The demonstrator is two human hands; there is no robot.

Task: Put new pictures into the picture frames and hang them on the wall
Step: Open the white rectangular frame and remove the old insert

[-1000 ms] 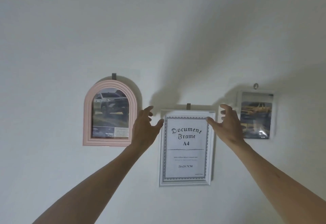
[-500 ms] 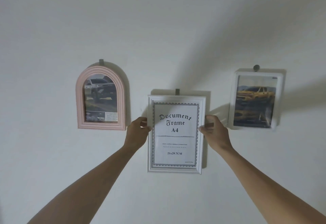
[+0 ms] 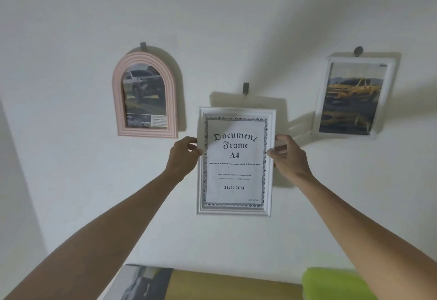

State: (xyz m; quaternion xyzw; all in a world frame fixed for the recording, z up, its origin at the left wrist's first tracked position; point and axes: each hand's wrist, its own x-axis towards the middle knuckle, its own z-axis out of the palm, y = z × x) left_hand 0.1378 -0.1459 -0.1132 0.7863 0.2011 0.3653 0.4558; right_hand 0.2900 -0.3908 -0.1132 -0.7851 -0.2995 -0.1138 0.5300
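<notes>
Two of three done by the look of it: pink arched frame (image 3: 145,95) and white frame (image 3: 354,96) hung with car pictures; document frame (image 3: 235,161), placeholder sheet inside, off its hook (image 3: 246,88), edges pinched in left hand (image 3: 183,158) and right hand (image 3: 289,155); print (image 3: 139,284) waiting below.

a wooden table top (image 3: 227,285) along the bottom edge, against the white wall. lying flat on it at left, a printed picture (image 3: 139,283); at right, a bright green thing (image 3: 335,284), blurred.
</notes>
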